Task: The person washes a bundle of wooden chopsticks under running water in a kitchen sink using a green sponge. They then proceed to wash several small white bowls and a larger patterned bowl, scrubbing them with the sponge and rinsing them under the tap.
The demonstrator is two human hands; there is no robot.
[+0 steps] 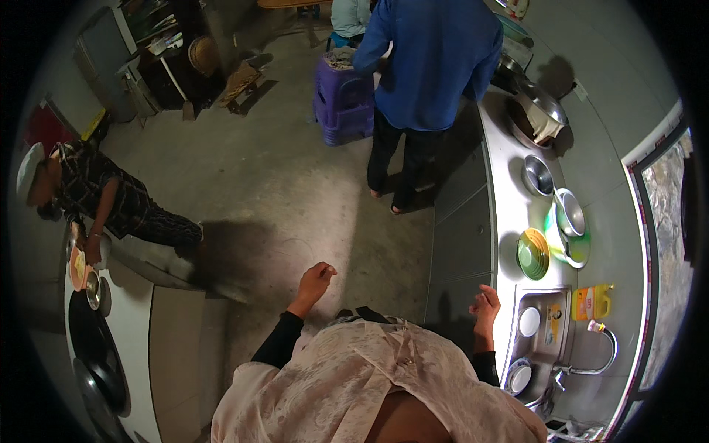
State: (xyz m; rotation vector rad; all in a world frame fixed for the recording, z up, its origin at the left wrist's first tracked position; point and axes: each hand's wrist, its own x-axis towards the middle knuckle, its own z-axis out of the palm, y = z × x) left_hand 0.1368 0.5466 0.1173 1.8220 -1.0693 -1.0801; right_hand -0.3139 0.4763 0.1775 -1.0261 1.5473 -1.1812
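My left hand (317, 285) hangs over the concrete floor, loosely curled with nothing in it. Close to the worktop's front edge is my right hand (486, 307), empty, its fingers bent and apart. Beyond it, a stainless steel sink (540, 349) is set into the white worktop (505, 221). The sink holds a white bowl (529, 321) and some stacked bowls (519, 379). Next to the sink, a green bowl (533, 256) with a yellow-orange rim sits on the worktop. A metal basin (570, 213) rests on a green-and-white basin (579, 252).
A faucet (587, 370) and a yellow jug (590, 302) stand by the sink. A person in a blue shirt (432, 61) stands ahead, beside purple stacked stools (343, 102). Another person (116, 194) leans over the left counter (130, 310), which holds a black wok (91, 343).
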